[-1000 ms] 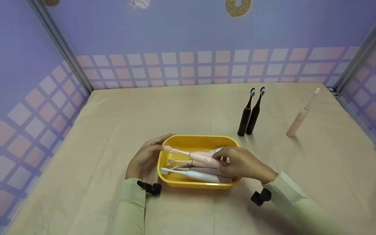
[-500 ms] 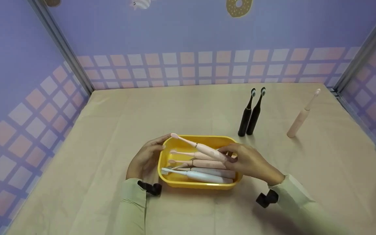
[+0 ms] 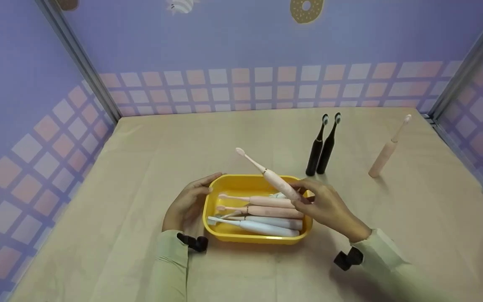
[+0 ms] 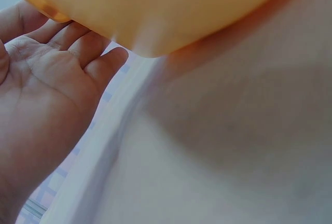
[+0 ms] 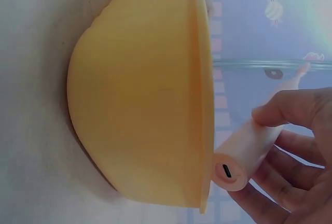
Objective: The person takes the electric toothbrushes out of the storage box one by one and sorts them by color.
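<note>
In the head view, my right hand (image 3: 329, 205) pinches a pale pink electric toothbrush (image 3: 280, 183) by its lower handle, above the right side of a yellow plastic bin (image 3: 258, 240). Its brush head points up and to the left. The right wrist view shows the toothbrush's round base (image 5: 229, 173), with a dark slot, between thumb and fingers. My left hand (image 3: 186, 200) rests against the bin's left side, fingers stretched along the outer wall (image 4: 150, 11). Inside the bin lie pink toothbrushes (image 3: 273, 211) and a white toothbrush (image 3: 266, 228), among others partly hidden.
Two black electric toothbrushes (image 3: 315, 155) stand upright side by side behind the bin to the right. Farther right stands a pink toothbrush (image 3: 382, 159). Patterned purple walls (image 3: 241, 42) enclose the cloth-covered table (image 3: 170, 142) at the back and sides.
My right hand has lifted the pink toothbrush out of the bin, moving it right and tipping its head upward. The left hand and the bin stay in place.
</note>
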Available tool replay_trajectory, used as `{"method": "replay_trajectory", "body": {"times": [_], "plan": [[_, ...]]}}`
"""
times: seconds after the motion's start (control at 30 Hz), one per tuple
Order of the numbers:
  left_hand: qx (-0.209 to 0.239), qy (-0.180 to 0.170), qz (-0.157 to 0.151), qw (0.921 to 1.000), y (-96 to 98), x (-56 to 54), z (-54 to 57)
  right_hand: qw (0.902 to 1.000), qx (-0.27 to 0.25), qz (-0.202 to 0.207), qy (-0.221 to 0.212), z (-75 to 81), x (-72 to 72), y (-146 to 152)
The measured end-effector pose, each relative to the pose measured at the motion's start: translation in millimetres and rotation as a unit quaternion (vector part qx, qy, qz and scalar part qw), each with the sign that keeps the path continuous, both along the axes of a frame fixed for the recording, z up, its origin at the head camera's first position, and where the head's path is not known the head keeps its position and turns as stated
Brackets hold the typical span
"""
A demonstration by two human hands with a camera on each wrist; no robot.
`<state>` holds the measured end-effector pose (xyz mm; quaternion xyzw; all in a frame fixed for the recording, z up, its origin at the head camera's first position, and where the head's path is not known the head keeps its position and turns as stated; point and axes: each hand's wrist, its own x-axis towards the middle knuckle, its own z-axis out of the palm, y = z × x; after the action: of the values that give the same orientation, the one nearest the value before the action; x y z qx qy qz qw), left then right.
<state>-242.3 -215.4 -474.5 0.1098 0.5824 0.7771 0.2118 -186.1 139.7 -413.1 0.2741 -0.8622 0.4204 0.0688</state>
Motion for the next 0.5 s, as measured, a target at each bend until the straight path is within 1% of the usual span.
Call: {"method": "replay_trajectory", "body": {"times": [0.2,0.33,0.5], "plan": [[0.008,-0.004,0.001,1.0000,0.5,-0.4,-0.7,0.9990,-0.044,-0.007,0.007,-5.3,-0.6,3.7],[0.008,0.001,-0.001,1.0000,0.2,-0.4,-1.1,0.9969,-0.066,-0.027,0.034,-7.3,-1.8,6.3],[0.004,0.006,-0.007,0.9999,-1.3,-0.8,-1.8,0.9933,-0.079,-0.054,0.065,-10.0,-3.5,9.8]]}}
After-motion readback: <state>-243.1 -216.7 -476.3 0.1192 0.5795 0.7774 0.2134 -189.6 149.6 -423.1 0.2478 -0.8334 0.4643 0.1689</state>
